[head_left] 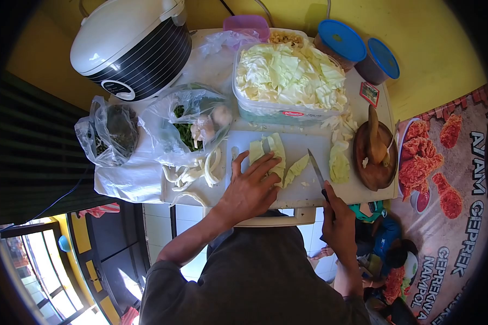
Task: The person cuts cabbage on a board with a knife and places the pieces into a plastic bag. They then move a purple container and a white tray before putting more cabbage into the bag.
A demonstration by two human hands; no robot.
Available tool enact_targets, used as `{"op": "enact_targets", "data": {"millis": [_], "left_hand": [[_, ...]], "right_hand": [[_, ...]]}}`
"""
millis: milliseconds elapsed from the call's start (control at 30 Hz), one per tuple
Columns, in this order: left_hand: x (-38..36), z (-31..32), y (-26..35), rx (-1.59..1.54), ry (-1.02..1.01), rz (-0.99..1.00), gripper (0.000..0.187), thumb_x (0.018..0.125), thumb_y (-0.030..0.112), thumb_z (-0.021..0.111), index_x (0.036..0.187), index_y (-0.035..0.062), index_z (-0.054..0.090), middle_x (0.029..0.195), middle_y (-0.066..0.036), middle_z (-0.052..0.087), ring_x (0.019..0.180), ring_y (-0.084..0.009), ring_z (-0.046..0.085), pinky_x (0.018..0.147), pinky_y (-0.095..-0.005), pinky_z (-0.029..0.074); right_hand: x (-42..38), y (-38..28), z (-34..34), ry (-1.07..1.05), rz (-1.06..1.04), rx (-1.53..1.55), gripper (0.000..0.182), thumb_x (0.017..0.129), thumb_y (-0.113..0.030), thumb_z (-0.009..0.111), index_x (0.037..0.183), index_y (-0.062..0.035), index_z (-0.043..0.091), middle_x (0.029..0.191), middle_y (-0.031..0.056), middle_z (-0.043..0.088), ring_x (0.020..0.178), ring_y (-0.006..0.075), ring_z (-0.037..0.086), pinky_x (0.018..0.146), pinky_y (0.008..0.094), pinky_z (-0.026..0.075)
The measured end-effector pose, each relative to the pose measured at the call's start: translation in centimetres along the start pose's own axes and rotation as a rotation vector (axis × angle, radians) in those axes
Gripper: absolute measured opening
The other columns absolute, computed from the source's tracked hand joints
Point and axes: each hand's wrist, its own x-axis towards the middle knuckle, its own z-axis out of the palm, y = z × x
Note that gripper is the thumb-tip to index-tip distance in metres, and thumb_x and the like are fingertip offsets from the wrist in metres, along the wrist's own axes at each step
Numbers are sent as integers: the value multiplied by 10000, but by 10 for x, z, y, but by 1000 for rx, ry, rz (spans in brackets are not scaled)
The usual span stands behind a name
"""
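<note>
On a white cutting board (303,142) lie pale green cabbage pieces (275,146). My left hand (249,189) rests on them, fingers spread and pressing down. My right hand (339,222) is closed round the dark handle of a knife (316,168), its blade pointing up and away over the board, just right of a loose cabbage leaf (295,170). The blade does not touch the pieces under my left hand. Behind the board stands a clear tub (287,114) heaped with cut cabbage (290,76). Another leaf piece (339,162) lies at the board's right edge.
A rice cooker (141,49) stands back left, with plastic bags of greens and garlic (192,122) before it. White strips (192,173) lie left of the board. At right are a wooden mortar with pestle (375,157) and blue-lidded containers (341,40). People sit below right.
</note>
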Motion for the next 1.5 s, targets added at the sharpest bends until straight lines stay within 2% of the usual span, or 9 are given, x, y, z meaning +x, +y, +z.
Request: {"op": "enact_targets", "data": {"millis": [200,300,433,533,733,833,1033,1267,1500], "left_hand": [[1,-3,-2,-43,-22,0,173,850,121,770,1008,119,700,1455,-87,619,1462,-257,507,1230,-649,181],[0,-4,-4,-40,-27,3,187,836,100,760,1009,113,688,1453,-87,622,1461,-255,508,1235,-652,175],[2,-11,-10,-25,-72,41,194,810,75,752,985,105,675,1440,-92,631,1468,-263,501,1241,-656,166],[5,-25,-12,4,-71,115,267,796,101,787,1043,98,689,1451,-122,609,1441,-307,516,1213,-621,258],[-12,-20,13,-10,119,-313,667,808,245,878,1387,50,610,1548,-207,464,1407,-418,474,1101,-542,407],[-21,-12,22,-36,85,-356,774,853,303,853,1494,25,521,1586,-226,418,1447,-441,422,1138,-568,369],[-12,13,25,198,8,-248,695,982,330,663,1566,25,440,1642,-244,353,1532,-474,297,1233,-619,220],[-2,-20,-6,211,-144,-159,614,920,173,626,1527,235,556,1689,-192,314,1579,-457,228,1212,-746,91],[-3,-19,-6,207,-173,-112,644,898,144,630,1531,237,557,1701,-153,316,1600,-400,220,1225,-724,79]], "right_hand": [[-9,-4,9,-148,-44,71,492,975,56,601,1456,-43,605,935,228,711,769,340,702,734,350,547],[-13,7,13,-67,-103,-13,603,949,44,614,1524,-127,553,805,174,646,660,321,679,612,424,542],[-9,11,14,28,-122,-59,607,934,53,614,1516,-108,559,796,168,644,639,320,672,593,424,534],[-9,7,13,21,-133,-45,614,924,61,615,1513,-105,564,783,158,636,629,311,662,590,421,529],[-7,-1,14,-81,-99,12,502,968,50,617,1459,-56,606,804,192,640,651,305,629,639,368,508],[-6,-2,15,-104,-97,49,497,962,56,619,1448,-51,614,811,195,647,661,308,636,660,361,520],[-5,3,22,-28,-161,82,590,918,62,640,1480,-114,604,765,148,635,620,288,658,605,390,528],[0,-2,17,-39,-146,41,560,928,75,632,1463,-88,612,787,169,636,633,299,626,631,361,513],[17,-3,26,-61,-249,-48,611,907,42,647,1494,-116,589,756,124,624,581,298,647,558,416,538]]}}
